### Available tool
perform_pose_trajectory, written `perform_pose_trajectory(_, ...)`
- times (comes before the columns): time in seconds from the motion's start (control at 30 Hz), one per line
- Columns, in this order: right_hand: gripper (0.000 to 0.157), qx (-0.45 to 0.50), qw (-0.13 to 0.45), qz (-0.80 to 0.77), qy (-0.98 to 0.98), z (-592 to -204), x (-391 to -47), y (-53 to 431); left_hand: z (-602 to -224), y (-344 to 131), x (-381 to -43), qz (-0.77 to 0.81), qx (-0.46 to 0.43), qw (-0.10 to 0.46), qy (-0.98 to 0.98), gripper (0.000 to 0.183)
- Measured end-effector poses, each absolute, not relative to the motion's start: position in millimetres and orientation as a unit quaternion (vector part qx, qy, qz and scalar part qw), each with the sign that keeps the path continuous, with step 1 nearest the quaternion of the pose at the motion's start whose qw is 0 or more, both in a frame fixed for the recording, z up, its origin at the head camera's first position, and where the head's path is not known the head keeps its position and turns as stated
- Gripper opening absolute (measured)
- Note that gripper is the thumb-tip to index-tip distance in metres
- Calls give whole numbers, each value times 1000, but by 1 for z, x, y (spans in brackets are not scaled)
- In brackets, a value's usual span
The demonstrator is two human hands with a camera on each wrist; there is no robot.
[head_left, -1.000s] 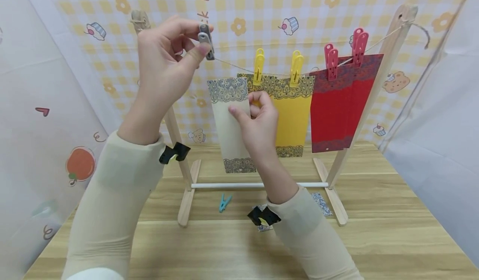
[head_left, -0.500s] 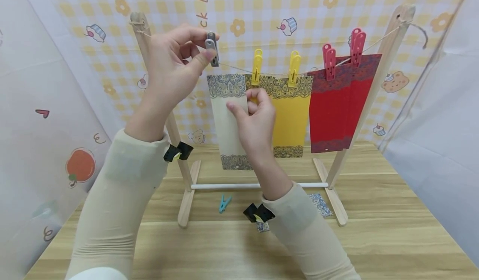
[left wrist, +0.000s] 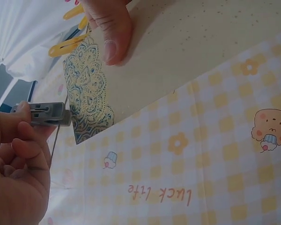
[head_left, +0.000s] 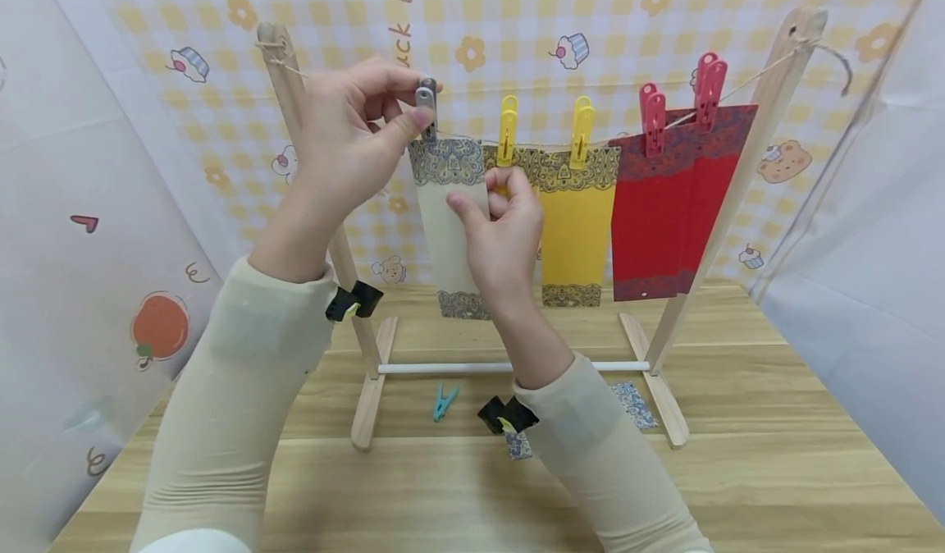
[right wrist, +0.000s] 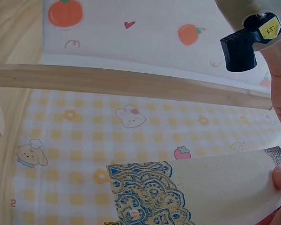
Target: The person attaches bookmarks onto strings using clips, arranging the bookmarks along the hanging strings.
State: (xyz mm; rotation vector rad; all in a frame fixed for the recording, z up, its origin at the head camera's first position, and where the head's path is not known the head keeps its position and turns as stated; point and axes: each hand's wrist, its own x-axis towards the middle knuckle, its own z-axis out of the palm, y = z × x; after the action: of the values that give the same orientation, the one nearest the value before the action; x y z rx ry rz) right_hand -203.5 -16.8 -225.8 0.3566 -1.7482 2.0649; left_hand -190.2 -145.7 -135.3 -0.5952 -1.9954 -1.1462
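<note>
My left hand (head_left: pixel 354 130) pinches a grey clothespin (head_left: pixel 426 110) between thumb and fingers. In the left wrist view the tip of the clothespin (left wrist: pixel 49 114) sits right at the patterned top edge of a cream paper card (left wrist: pixel 154 51), beside the string. With thumb in front and fingers behind, my right hand (head_left: pixel 505 237) holds that cream card (head_left: pixel 450 233) by its right edge. The card hangs upright, its lace-patterned top level with the string (head_left: pixel 465 135). In the right wrist view the card's lower patterned end (right wrist: pixel 147 194) shows.
A yellow card (head_left: pixel 572 241) hangs to the right on yellow clothespins (head_left: pixel 582 132). Beyond it are red cards (head_left: pixel 650 225) on red clothespins (head_left: pixel 654 120). A wooden stand (head_left: pixel 768 110) bears the string. On the table lie a teal clothespin (head_left: pixel 444 403) and a blue-patterned piece (head_left: pixel 635 405).
My left hand has come down and to the right with the grey clothespin, to the card's top edge. My right hand has raised the cream card slightly toward the string.
</note>
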Motion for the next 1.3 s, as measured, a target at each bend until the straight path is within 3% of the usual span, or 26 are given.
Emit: perform_pose_trajectory(1.3,25,143,217,764,-591,-224,-200,-23,-141,-146,-181,-452,-243,338,-789,17)
